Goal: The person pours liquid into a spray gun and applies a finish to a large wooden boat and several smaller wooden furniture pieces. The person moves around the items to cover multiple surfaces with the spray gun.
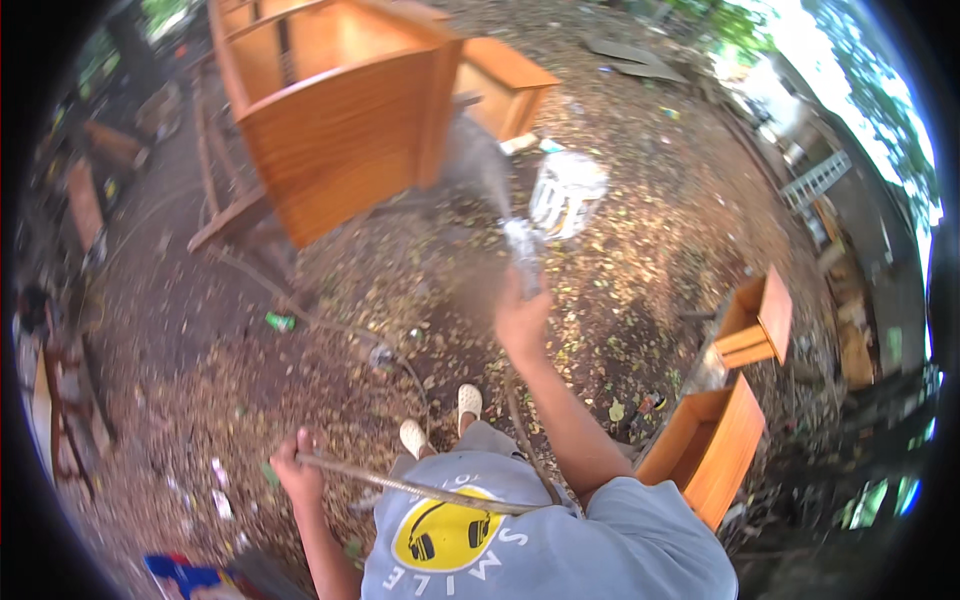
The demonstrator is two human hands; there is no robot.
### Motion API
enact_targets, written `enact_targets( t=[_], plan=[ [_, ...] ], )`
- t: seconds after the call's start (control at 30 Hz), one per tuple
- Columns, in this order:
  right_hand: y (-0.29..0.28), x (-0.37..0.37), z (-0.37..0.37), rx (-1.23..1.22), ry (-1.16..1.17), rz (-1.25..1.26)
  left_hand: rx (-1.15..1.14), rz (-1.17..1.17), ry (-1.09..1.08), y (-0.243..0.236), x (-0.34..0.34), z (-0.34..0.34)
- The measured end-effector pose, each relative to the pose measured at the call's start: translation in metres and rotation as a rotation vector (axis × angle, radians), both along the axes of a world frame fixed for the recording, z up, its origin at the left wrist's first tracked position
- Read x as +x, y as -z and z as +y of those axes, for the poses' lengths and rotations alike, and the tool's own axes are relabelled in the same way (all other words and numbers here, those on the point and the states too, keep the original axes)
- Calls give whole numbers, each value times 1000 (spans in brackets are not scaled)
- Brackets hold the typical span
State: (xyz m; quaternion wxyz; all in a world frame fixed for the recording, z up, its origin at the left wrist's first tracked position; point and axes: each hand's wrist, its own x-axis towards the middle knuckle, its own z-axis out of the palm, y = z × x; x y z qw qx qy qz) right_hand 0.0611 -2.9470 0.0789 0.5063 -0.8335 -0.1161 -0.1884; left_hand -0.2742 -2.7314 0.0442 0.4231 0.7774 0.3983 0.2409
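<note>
My right hand (522,318) is stretched out ahead, wrapped round a silvery spray gun (522,245). Pale mist (482,165) fans from the gun's tip toward an orange-brown wooden cabinet (350,140). The gun and hand are partly blurred. At lower left, my left hand (298,466) is closed round a hose (410,488), which runs across the front of my shirt. Part of the hose (517,410) also hangs below my right forearm. Behind the cabinet stands another orange wooden piece (505,85). A white, stained bucket (568,195) sits on the ground just beyond the gun.
Two orange wooden drawers, one farther (755,325) and one nearer (705,450), rest at my right. A wooden support (228,220) stands by the cabinet. A thin line (335,325) crosses the leaf-strewn ground near my feet. A green wrapper (281,321) lies left; a white ladder (815,180) is far right.
</note>
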Motion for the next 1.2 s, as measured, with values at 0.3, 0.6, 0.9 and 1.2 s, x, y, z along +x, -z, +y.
enact_targets(
  t=[0.3, 0.6, 0.9, 1.2],
  plan=[
    [-26, -65, 35, 41, -632, 559, 132, -48, 27, 0, 19, 1],
    [-55, -68, 55, -13, -518, 496, 96, 28, 17, -4, 7, 6],
    [8, 6, 4, 104, 3, 95, 129, 37, 1, -11, 1, 2],
    [24, -49, 29, -201, -665, 240, 173, 70, 20, -12, 2, -4]
  ],
)
